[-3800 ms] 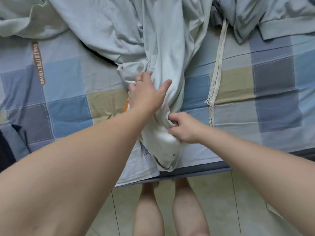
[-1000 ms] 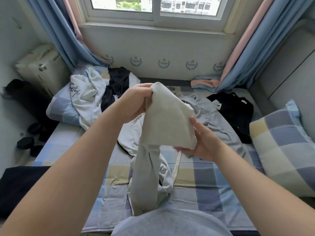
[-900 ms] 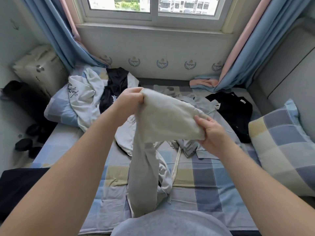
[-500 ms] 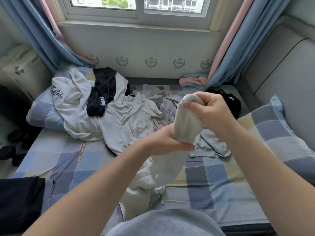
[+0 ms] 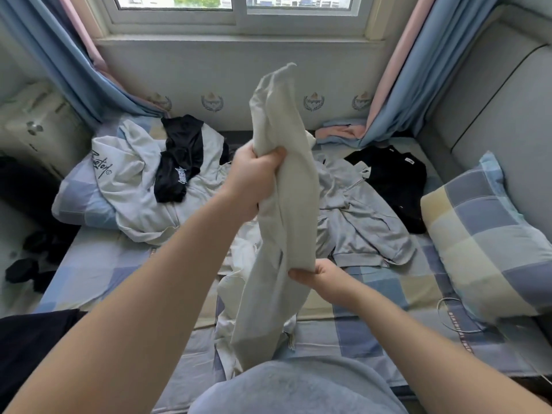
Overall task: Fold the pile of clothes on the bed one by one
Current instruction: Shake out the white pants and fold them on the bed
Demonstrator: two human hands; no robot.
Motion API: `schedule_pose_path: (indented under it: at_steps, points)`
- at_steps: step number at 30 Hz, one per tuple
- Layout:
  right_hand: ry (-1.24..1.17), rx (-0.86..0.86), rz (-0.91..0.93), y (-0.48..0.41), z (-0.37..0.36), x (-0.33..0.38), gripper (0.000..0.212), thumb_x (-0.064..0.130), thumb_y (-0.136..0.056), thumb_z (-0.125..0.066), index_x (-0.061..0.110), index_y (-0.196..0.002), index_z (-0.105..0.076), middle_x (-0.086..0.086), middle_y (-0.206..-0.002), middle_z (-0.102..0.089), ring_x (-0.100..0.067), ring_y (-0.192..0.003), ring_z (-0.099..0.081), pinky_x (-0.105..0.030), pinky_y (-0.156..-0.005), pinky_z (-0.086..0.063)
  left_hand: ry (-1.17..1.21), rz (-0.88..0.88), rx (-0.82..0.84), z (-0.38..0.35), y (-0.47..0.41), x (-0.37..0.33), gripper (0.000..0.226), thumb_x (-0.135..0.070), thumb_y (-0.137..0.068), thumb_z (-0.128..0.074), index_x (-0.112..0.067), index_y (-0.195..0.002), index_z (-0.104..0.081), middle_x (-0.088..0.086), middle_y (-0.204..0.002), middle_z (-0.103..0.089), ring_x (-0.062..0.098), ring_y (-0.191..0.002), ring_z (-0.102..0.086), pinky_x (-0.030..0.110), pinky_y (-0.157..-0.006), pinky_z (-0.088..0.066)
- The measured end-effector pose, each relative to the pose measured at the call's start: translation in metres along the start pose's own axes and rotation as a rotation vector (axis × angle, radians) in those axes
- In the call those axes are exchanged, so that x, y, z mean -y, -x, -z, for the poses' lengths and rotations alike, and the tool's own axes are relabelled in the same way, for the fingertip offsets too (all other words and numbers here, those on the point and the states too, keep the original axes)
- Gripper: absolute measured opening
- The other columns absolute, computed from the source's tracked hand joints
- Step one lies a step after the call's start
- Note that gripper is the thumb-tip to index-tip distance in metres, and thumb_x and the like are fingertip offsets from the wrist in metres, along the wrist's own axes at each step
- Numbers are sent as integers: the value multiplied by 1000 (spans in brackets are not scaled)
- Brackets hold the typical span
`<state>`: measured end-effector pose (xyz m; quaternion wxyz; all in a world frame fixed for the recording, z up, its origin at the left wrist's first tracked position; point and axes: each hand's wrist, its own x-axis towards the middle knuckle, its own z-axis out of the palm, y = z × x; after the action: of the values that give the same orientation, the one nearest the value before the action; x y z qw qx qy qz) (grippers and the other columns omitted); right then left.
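The cream garment [image 5: 286, 204] hangs upright over the near edge of the bed [image 5: 373, 324], its lower end trailing on the checked sheet. The right hand [image 5: 310, 279] pinches its right edge low down. The left hand [image 5: 254, 177], higher and farther out, is fisted round the bunched middle, and the free top stands above the fist. To do this step well, the person should probably find two matching corners or seams, shake the cloth flat, and lay it on bare sheet clear of the pile; a fistful mid-cloth is likely to fold in creases. Beyond lie a grey hoodie [image 5: 358, 222], a black shirt [image 5: 394, 180] and a white hoodie [image 5: 131, 180], all unfolded. Half a second earlier the right hand held the top and the left hand gripped below; the heights are now exchanged.
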<state>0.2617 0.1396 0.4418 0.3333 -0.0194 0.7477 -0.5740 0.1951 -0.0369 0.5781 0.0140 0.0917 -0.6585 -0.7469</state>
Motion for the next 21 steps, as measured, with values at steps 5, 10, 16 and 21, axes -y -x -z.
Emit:
schedule_pose_path:
  at_steps: [5,10,16,21]
  points:
    - [-60,-162,99,10,19,2,27,21,-103,-55,2,-97,-73,-6,-95,-78,-16,-88,-72,-31,-80,-57,156,26,-262,36,-19,-5,15,-14,-96,-64,-16,-111,-63,7,-101,-74,22,-85,-74,36,-71,-61]
    - [-138,-328,261,25,37,43,29,33,-100,-55,10,-96,-74,-4,-86,-76,-14,-77,-70,-28,-68,-56,50,235,-1,41,-4,30,60,-55,-88,-68,-17,-133,-56,-1,-117,-72,20,-112,-68,40,-97,-52]
    - [-180,-422,414,34,56,85,28,34,-103,-54,16,-92,-73,1,-79,-73,-10,-74,-67,-25,-64,-55,-348,317,669,1,37,92,45,-51,-82,-72,-25,-119,-69,-4,-117,-73,16,-111,-68,40,-101,-53]
    - [-214,-401,449,45,65,90,28,31,-103,-54,17,-90,-74,0,-81,-76,-10,-75,-71,-21,-63,-55,-378,216,555,-14,38,97,49,-30,-71,-78,-6,-112,-68,20,-116,-70,37,-111,-66,55,-101,-50]
